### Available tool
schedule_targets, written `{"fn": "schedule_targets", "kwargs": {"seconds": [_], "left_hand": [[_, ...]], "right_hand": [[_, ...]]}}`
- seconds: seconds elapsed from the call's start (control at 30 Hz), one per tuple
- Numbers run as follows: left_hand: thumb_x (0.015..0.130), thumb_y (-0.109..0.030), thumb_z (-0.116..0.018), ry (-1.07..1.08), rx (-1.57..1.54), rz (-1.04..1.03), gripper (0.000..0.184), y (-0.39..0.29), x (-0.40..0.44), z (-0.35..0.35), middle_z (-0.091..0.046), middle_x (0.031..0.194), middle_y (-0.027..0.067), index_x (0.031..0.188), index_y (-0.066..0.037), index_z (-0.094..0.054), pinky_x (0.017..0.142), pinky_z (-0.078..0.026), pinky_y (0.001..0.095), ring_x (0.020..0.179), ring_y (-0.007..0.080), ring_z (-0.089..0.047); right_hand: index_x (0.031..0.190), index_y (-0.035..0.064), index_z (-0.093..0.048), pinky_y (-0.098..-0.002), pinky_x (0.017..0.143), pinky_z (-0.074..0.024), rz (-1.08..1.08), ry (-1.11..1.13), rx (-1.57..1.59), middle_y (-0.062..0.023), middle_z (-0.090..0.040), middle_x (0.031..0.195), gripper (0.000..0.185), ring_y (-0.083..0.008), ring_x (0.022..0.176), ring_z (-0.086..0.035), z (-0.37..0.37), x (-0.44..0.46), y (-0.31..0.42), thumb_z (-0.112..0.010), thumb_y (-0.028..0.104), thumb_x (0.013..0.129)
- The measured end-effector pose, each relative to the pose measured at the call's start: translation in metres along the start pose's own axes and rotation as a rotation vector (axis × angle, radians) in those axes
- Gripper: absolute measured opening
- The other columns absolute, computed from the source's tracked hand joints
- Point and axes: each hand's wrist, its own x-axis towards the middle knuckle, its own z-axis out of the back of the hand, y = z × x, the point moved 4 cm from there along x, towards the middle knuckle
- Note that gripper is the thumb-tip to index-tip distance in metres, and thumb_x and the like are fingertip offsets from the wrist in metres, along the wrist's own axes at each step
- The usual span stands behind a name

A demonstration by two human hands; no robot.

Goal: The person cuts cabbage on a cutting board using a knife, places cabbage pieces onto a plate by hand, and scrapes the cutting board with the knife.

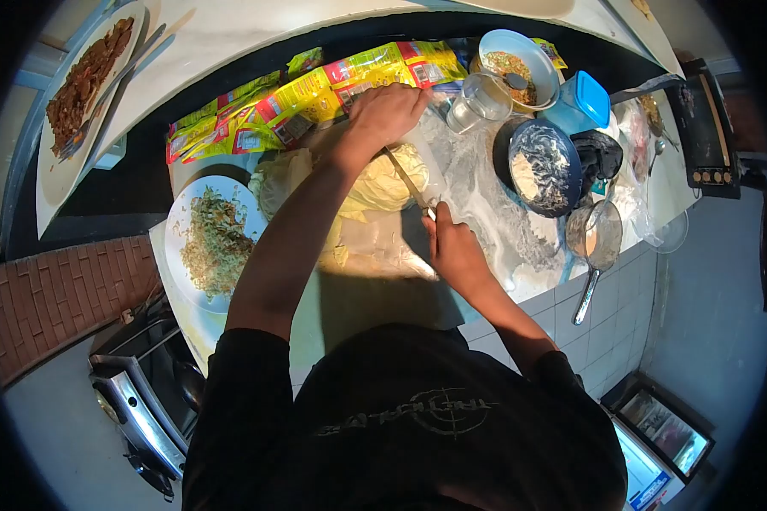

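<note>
My right hand (460,252) grips the handle of a kitchen knife (411,180), whose blade slants away from me across a pale yellow cabbage (390,180). Stretched out past the cabbage, my left hand (388,115) is closed near the knife's tip, in front of the yellow sachets (362,72). Its fingers curl downward, and what they hold or press on is hidden. A thin, clear plastic sheet or bag appears to lie under the cabbage, with loose leaf pieces (339,257) at its near side.
Left of the cabbage is a white plate of shredded vegetables (217,243). To the right are a clear cup (479,102), a bowl of chopped food (511,70), a blue lidded container (578,100), a dark floury pan (544,170) and a handled sieve (594,238). White powder coats the counter.
</note>
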Motion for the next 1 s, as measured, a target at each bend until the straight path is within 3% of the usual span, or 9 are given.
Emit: {"fn": "schedule_targets", "kwargs": {"seconds": [0.33, 0.43, 0.53, 0.6, 0.7, 0.73, 1.0], "left_hand": [[0.102, -0.039, -0.028, 0.019, -0.006, 0.024, 0.056, -0.002, -0.001, 0.000, -0.069, 0.082, 0.0185, 0.087, -0.005, -0.070, 0.079, -0.052, 0.0496, 0.082, 0.0379, -0.067], [0.102, -0.043, -0.030, 0.086, -0.047, 0.100, 0.059, -0.004, -0.003, 0.011, -0.068, 0.093, 0.0226, 0.090, -0.001, -0.068, 0.085, -0.050, 0.0501, 0.091, 0.0403, -0.065], [0.101, -0.037, -0.034, 0.102, -0.014, 0.048, 0.049, 0.015, -0.016, -0.026, -0.068, 0.085, 0.0190, 0.089, -0.004, -0.067, 0.081, -0.050, 0.0495, 0.086, 0.0359, -0.066], [0.099, -0.032, -0.040, -0.052, 0.028, -0.120, 0.037, 0.051, -0.038, -0.074, -0.066, 0.097, 0.0157, 0.096, -0.005, -0.065, 0.088, -0.046, 0.0456, 0.098, 0.0306, -0.062], [0.097, -0.028, -0.043, -0.196, 0.112, -0.282, 0.029, 0.044, -0.056, -0.057, -0.063, 0.105, 0.0111, 0.102, -0.007, -0.063, 0.094, -0.040, 0.0421, 0.107, 0.0266, -0.056], [0.098, -0.028, -0.043, -0.090, 0.087, -0.224, 0.029, 0.045, -0.048, -0.064, -0.064, 0.105, 0.0090, 0.104, -0.008, -0.063, 0.095, -0.039, 0.0416, 0.107, 0.0260, -0.055], [0.097, -0.024, -0.046, -0.128, 0.021, -0.135, 0.025, 0.044, -0.041, -0.062, -0.062, 0.106, 0.0096, 0.105, -0.005, -0.061, 0.095, -0.039, 0.0406, 0.104, 0.0272, -0.055]], "right_hand": [[0.115, -0.0068, -0.043, -0.0559, 0.054, -0.0501, 0.014, -0.001, -0.010, -0.0296, -0.060, 0.063, 0.035, -0.0491, 0.061, -0.062, -0.002, -0.002, -0.002, -0.048, 0.025, 0.100], [0.115, -0.0072, -0.044, -0.0552, 0.053, -0.0502, 0.022, -0.021, -0.040, -0.0295, -0.060, 0.062, 0.036, -0.0487, 0.060, -0.062, -0.002, 0.001, -0.001, -0.047, 0.026, 0.101], [0.115, -0.0070, -0.044, -0.0547, 0.053, -0.0504, 0.037, -0.014, 0.015, -0.0291, -0.060, 0.062, 0.037, -0.0482, 0.059, -0.062, -0.018, -0.001, -0.013, -0.047, 0.027, 0.101], [0.114, -0.0057, -0.045, -0.0542, 0.053, -0.0507, 0.094, 0.022, -0.093, -0.0288, -0.061, 0.062, 0.037, -0.0478, 0.059, -0.063, -0.038, 0.000, -0.022, -0.047, 0.029, 0.100], [0.105, 0.0005, -0.044, -0.0572, 0.054, -0.0489, 0.006, 0.075, -0.036, -0.0285, -0.061, 0.064, 0.029, -0.0491, 0.061, -0.062, -0.036, -0.009, -0.015, -0.046, 0.029, 0.101], [0.105, 0.0005, -0.044, -0.0572, 0.054, -0.0489, 0.014, 0.087, -0.031, -0.0285, -0.061, 0.064, 0.029, -0.0491, 0.061, -0.062, -0.039, -0.009, -0.013, -0.046, 0.029, 0.101], [0.101, 0.0042, -0.044, -0.0482, 0.047, -0.0512, -0.052, 0.037, -0.196, -0.0212, -0.063, 0.062, 0.028, -0.0396, 0.056, -0.065, -0.053, -0.005, -0.016, -0.047, 0.032, 0.101]]}}
